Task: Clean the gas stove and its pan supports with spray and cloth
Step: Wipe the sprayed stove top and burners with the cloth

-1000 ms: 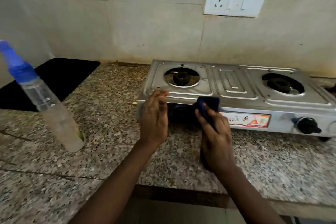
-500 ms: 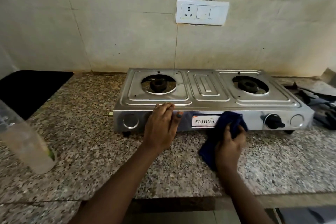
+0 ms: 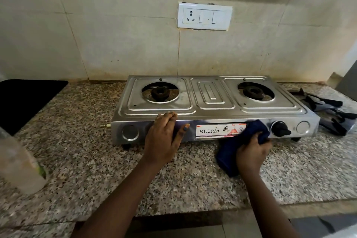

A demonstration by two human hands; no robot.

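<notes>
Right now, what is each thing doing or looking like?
Stove: pan supports off, both burners unlit.
Pan supports: lying on the counter, right of the stove.
Cloth: bunched, pressed on the stove's front panel.
Right hand: grips the cloth.
Left hand: flat on the stove's front edge.
Knob: on the stove; setting unclear.
Spray bottle: standing, untouched, blurred.

Surface: speckled granite countertop (image 3: 81, 141), set against a tiled wall | On it, centre: steel two-burner gas stove (image 3: 212, 102) | Right of the stove, just beside it: black pan supports (image 3: 328, 110), lying in a heap | Front left: clear spray bottle (image 3: 19, 164) | Back left: black mat (image 3: 23, 98).
</notes>
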